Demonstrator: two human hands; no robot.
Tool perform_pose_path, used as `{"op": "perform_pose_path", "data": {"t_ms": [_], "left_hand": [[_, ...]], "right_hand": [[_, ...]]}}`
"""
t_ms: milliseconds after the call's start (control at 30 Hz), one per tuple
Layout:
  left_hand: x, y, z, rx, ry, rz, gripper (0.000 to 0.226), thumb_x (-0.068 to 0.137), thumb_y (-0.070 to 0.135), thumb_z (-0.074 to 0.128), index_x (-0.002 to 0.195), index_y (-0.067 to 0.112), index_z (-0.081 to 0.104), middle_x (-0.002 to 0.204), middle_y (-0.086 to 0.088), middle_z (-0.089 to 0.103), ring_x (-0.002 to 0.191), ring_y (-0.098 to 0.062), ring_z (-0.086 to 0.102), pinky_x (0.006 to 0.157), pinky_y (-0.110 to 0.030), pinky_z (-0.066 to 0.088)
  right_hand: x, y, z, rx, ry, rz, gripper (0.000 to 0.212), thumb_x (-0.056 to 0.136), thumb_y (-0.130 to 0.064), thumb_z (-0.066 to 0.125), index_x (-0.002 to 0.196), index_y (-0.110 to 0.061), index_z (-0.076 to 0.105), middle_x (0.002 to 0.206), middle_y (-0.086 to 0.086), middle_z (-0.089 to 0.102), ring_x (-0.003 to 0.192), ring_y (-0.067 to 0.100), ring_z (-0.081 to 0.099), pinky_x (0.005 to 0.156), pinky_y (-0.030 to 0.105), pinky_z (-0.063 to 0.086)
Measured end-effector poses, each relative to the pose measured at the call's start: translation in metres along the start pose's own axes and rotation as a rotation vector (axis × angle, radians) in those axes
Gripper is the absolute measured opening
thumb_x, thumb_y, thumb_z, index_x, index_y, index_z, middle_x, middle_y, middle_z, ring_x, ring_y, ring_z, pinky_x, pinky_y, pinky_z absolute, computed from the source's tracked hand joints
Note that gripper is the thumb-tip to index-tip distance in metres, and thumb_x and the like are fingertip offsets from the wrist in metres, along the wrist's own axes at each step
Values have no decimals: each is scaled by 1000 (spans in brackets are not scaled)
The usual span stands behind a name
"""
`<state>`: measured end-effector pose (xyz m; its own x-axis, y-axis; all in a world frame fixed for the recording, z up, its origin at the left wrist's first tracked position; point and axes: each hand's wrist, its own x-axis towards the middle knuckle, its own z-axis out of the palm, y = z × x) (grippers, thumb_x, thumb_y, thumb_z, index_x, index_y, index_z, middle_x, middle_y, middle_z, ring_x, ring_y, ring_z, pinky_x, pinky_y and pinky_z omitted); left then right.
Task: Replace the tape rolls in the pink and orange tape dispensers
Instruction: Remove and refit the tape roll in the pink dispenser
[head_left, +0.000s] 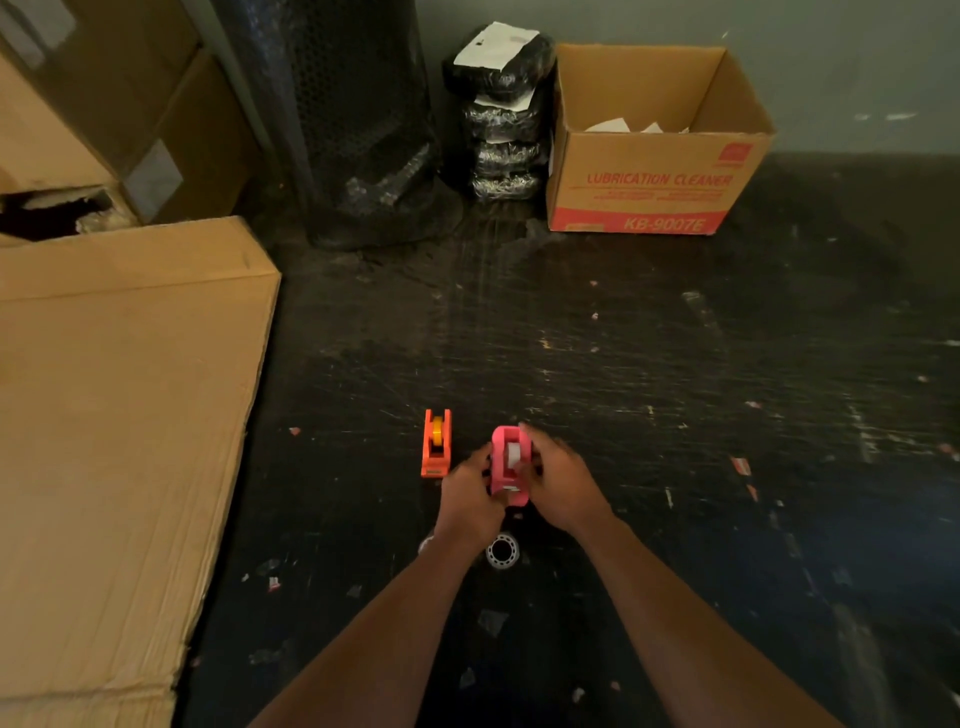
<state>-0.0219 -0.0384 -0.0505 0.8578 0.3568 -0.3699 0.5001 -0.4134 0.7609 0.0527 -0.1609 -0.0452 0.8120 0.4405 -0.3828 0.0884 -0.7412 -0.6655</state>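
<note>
The pink tape dispenser (505, 457) is held between both hands above the dark floor, with a whitish tape roll (513, 453) showing in its slot. My left hand (467, 499) grips its left side and my right hand (558, 480) wraps its right side, fingers over the top. The orange tape dispenser (436, 444) stands on the floor just left of it, with a yellow-orange roll (438, 431) inside. A clear tape roll (503, 551) lies flat on the floor right below my hands. A small pale thing under my left wrist is mostly hidden.
A large flattened cardboard box (124, 415) covers the floor on the left. An open "Lubrication Cleaner" carton (654, 171) stands at the back right, beside black wrapped bundles (498, 114) and a black bubble-wrap roll (363, 119). Paper scraps litter the dark floor (675, 389).
</note>
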Motion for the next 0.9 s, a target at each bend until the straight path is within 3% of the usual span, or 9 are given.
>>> {"op": "perform_pose_path", "data": {"t_ms": [133,267,367,467,567,667,767,833,900], "left_hand": [[-1,2,0,21,-7,3,53,94,0,68,143,17,57,133,-1,69,111,1,57,82,-8,43],[-2,6,-1,23,-3,-1,53,93,0,69,142,17,57,131,0,70,115,-5,63,91,-15,47],[-4,5,-1,3,-14,-4,45,93,3,71,135,18,62,112,12,69,95,6,62,91,-18,53],[-6,7,-2,-32,31,-3,34,91,7,71,122,21,69,98,12,73,90,2,68,88,-24,58],[-9,15,-5,-126,135,1,26,94,7,66,115,21,73,94,11,74,88,1,70,82,-19,59],[-11,24,-12,-198,162,-7,24,102,11,56,114,28,68,89,11,71,82,1,66,67,-8,49],[-5,26,-18,-295,98,-59,29,104,17,56,128,21,70,107,3,77,94,-8,72,84,-27,60],[-2,28,-22,-427,40,-124,32,103,14,59,134,16,67,119,-3,76,103,-13,73,95,-41,62],[-2,31,-25,-523,-6,-156,33,103,8,58,134,11,66,123,-9,73,104,-15,73,94,-41,63]], "right_hand": [[6,0,3,-96,-37,-6,49,104,-24,56,152,-26,48,141,7,53,126,20,56,110,37,46],[7,1,6,-82,-29,13,45,100,-24,62,145,-25,55,143,4,48,125,20,56,109,36,47],[6,-1,6,-93,0,3,49,97,-20,67,144,-21,55,152,2,43,138,21,47,116,39,42],[4,-4,0,-72,41,-21,48,96,-21,67,143,-22,56,156,3,46,148,22,38,120,43,37],[-1,-8,-6,37,103,-39,36,97,-28,65,133,-27,60,132,-2,65,129,16,56,103,36,50],[-9,-12,-10,164,121,-27,36,97,-28,67,133,-27,61,123,-5,70,112,9,65,81,19,49],[-17,-16,-11,314,123,-10,43,94,-18,72,135,-24,61,120,-6,71,106,2,67,75,10,45],[-21,-16,-11,422,140,8,49,90,-12,78,133,-23,59,121,-4,72,106,5,70,77,16,53],[-22,-15,-11,478,163,18,41,85,-9,82,118,-23,62,116,-2,74,106,10,72,82,27,60]]}}
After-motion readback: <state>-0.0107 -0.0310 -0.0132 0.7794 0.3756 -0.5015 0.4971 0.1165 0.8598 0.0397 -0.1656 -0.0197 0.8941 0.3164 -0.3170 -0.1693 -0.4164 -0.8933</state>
